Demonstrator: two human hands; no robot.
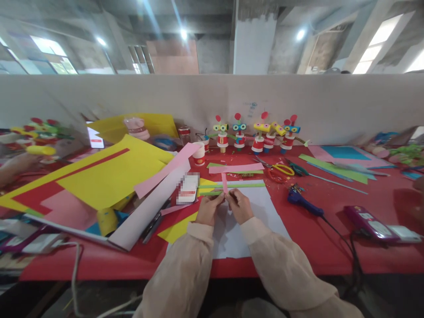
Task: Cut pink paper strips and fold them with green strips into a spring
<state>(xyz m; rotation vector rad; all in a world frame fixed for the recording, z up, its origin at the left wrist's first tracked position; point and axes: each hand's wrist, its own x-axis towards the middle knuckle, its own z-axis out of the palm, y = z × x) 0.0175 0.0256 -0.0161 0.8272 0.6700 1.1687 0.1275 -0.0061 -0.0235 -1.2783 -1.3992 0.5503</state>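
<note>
Both hands meet over a white sheet (261, 225) on the red table. My left hand (209, 210) pinches a narrow pink paper strip (224, 180) from the left side. On the strip's other side my right hand (240, 205) closes its fingers on the same strip. The strip stands up between the fingertips, and its lower end is partly hidden by them. Just beyond lies a wider pink paper strip (235, 168) over green paper. Green strips (247, 184) run along the top of the white sheet. Yellow and red paper (179, 225) lies beside my left forearm.
Paper-cup figures (221, 139) stand along the back wall. At right are scissors with yellow handles (283, 169), pliers (298, 168), a blue glue gun (304, 201) with a cord, and a purple power strip (371, 223). Large coloured sheets (109, 176) cover the left. Another person's hand (16, 168) shows far left.
</note>
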